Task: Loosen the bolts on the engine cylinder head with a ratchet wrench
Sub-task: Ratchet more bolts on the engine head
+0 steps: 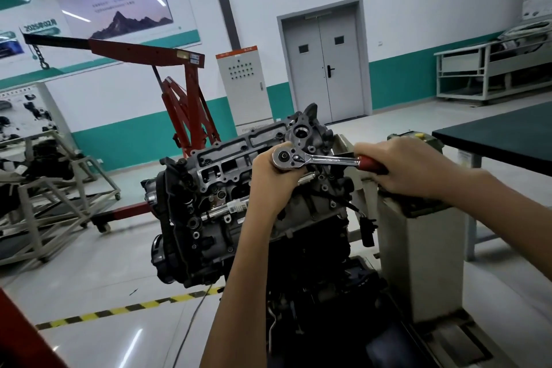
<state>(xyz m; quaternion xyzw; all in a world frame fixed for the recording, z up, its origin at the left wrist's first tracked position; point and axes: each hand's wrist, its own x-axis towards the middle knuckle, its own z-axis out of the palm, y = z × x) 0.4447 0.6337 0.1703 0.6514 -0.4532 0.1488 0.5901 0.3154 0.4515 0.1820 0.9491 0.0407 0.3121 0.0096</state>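
Observation:
A grey engine with its cylinder head on top stands on a stand in the middle of the view. A chrome ratchet wrench with a red handle lies level over the head's right end. My left hand cups the wrench's round head from below, fingers curled round it. My right hand grips the red handle at the right. The socket and the bolt under the wrench head are hidden by my left hand.
A red engine hoist stands behind the engine on the left. Metal frames with parts fill the far left. A dark-topped table is on the right, a beige stand box beside the engine. Yellow-black floor tape runs below.

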